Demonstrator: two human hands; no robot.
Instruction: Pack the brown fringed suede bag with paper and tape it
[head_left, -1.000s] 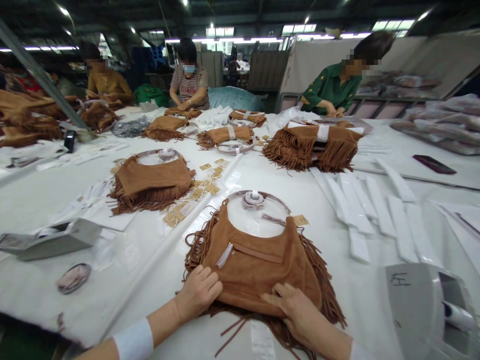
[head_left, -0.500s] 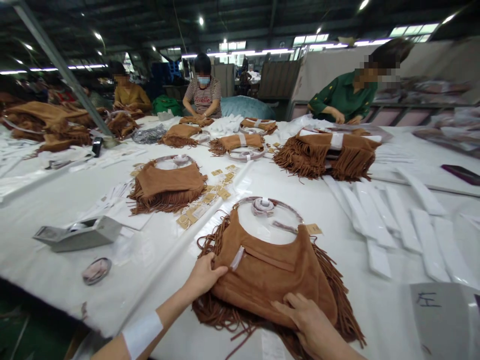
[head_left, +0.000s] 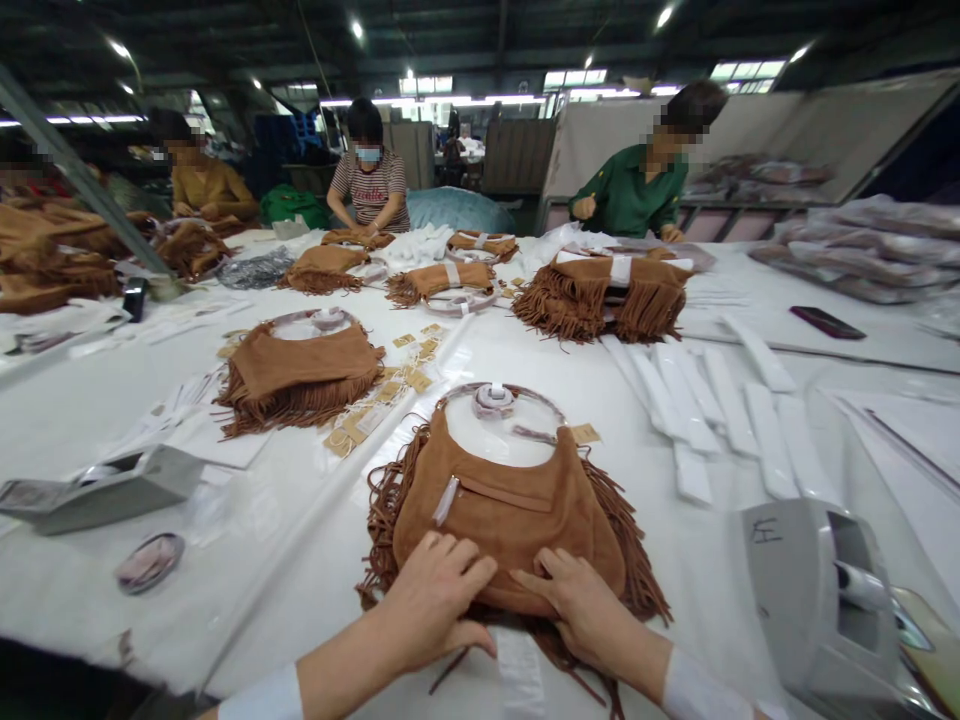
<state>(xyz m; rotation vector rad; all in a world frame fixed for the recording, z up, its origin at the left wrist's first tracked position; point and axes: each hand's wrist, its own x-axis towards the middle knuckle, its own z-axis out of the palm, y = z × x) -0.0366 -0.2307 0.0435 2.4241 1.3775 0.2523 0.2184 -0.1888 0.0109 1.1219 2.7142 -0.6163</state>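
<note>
Stretching across the scene, a white-covered table point(head_left: 540, 355) carries everything within reach, and a person in a green top point(head_left: 641, 200) stands at its far side. Well beyond the hands, a pile of fringed brown bags point(head_left: 649, 305) sits with a white band around it. Nearest, the brown suede bag point(head_left: 510, 535) lies flat on the table at the middle front, its fringe spread out on both sides and its wrapped handle looped away from the wearer. Off to its right are a spread of white strips point(head_left: 712, 395) and, closer in, a grey dispenser point(head_left: 787, 590). Both hands meet the bag's lower part, with a gap between them: the left hand point(head_left: 439, 600) rests its bent fingers on the suede, thumb spread well apart from them, while the right hand point(head_left: 589, 600) has its fingers curled at the lower edge, and whether they pinch the suede cannot be told. Smaller still, a dark phone point(head_left: 827, 322) lies beyond the strips, a tan tag point(head_left: 585, 433) sits beside the handle's right end, and a wrapped zip pull point(head_left: 446, 500) slants across the bag's face.
</note>
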